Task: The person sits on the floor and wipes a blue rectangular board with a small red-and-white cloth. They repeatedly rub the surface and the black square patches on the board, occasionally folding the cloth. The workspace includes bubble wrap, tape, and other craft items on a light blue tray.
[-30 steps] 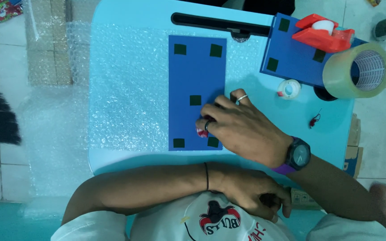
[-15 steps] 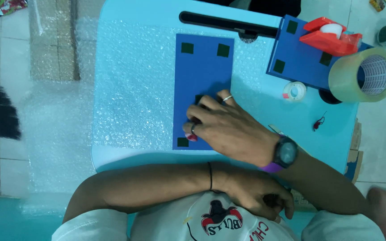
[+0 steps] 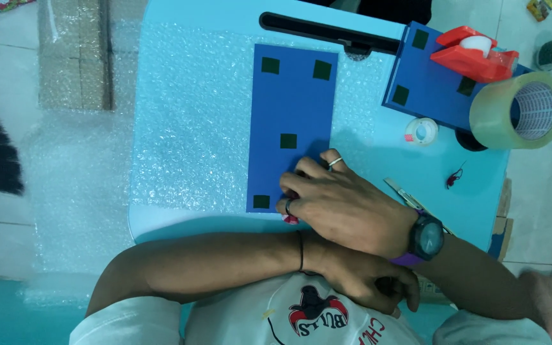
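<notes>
A long blue panel [image 3: 289, 96] with small black squares lies on bubble wrap [image 3: 193, 115] on a light blue table [image 3: 378, 163]. My right hand [image 3: 346, 207], with rings and a wristwatch, rests bent-fingered on the panel's near right corner. Its fingertips pinch a small red and white thing [image 3: 289, 219] at the panel's near edge. My left forearm lies across my chest. My left hand [image 3: 362, 281] is curled shut under the right wrist, with something dark in its grip that I cannot make out.
A second blue panel [image 3: 426, 89] lies at the far right under a red tape dispenser [image 3: 474, 54]. A big roll of clear tape [image 3: 519, 112], a small tape roll [image 3: 421, 131], a cutter [image 3: 407, 195] and a black bar [image 3: 327, 30] are also on the table.
My right hand slid along the blue panel toward its near edge and now covers the near right black square. The left hand stayed at my chest.
</notes>
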